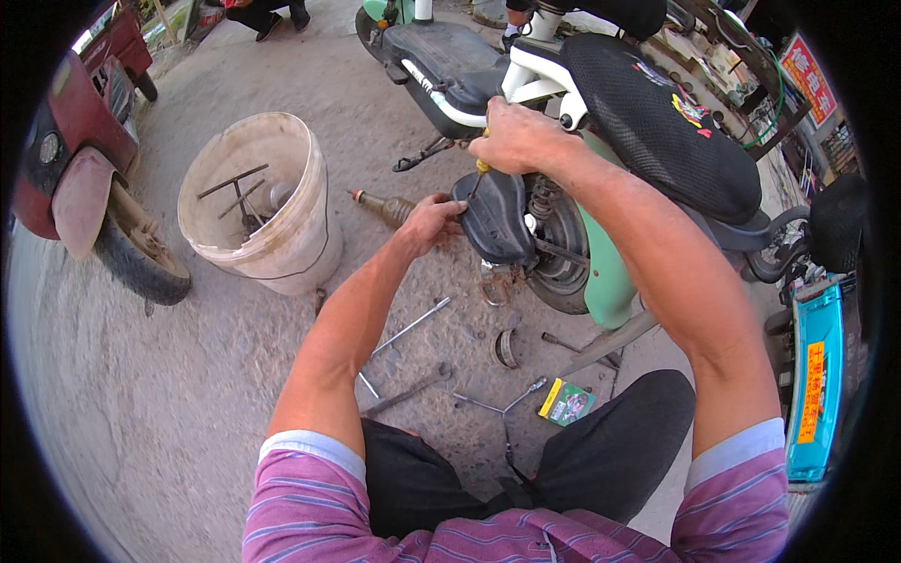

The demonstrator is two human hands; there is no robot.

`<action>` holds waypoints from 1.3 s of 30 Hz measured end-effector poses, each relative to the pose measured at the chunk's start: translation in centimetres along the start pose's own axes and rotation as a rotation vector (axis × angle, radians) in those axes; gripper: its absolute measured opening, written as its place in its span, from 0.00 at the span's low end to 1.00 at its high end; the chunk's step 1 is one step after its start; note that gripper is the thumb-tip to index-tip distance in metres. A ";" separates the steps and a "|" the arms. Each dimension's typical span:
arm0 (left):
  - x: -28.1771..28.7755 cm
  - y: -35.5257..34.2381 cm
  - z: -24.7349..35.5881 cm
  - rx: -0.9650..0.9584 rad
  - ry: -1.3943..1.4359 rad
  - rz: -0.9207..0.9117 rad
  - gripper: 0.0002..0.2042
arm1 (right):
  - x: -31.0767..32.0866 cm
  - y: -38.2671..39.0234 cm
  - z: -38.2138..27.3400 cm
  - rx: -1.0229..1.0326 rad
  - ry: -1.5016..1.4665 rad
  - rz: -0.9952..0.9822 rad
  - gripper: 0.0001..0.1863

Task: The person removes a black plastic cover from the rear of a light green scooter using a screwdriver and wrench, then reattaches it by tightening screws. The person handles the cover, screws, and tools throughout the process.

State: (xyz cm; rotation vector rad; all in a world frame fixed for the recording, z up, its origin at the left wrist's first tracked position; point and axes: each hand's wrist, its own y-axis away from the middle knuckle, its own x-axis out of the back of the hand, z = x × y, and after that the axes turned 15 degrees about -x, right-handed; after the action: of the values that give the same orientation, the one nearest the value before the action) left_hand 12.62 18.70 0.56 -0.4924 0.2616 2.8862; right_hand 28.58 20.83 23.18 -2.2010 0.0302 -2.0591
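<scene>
Left hand [430, 223] braces the black cover [493, 218] with fingers curled on its edge, while right hand [514, 136], fingers clenched, drives a screwdriver [480, 172] into it.

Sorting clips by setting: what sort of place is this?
Probably an open-air roadside scooter repair spot: a green scooter on bare concrete, loose tools scattered on the ground, and a dirty white bucket holding metal parts.

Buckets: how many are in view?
1. A white bucket stands on the ground left of the scooter, with metal tools inside; others may be hidden beyond the frame.
</scene>
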 end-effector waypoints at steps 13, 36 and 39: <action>0.2 -0.6 -0.3 0.004 -0.008 0.026 0.29 | -0.4 -0.9 0.5 0.125 -0.016 -0.061 0.29; 0.7 -1.2 -1.0 0.002 -0.022 0.026 0.24 | 0.0 0.9 0.5 0.056 0.002 -0.053 0.23; 0.5 -1.2 -1.1 -0.052 -0.028 0.029 0.24 | -0.3 1.2 0.0 0.124 -0.049 0.024 0.25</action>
State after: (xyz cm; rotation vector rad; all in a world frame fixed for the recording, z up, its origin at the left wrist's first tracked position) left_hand 12.71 19.73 -0.78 -0.4605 0.1909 2.9328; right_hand 28.66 19.67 22.75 -2.1646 -0.0740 -1.9387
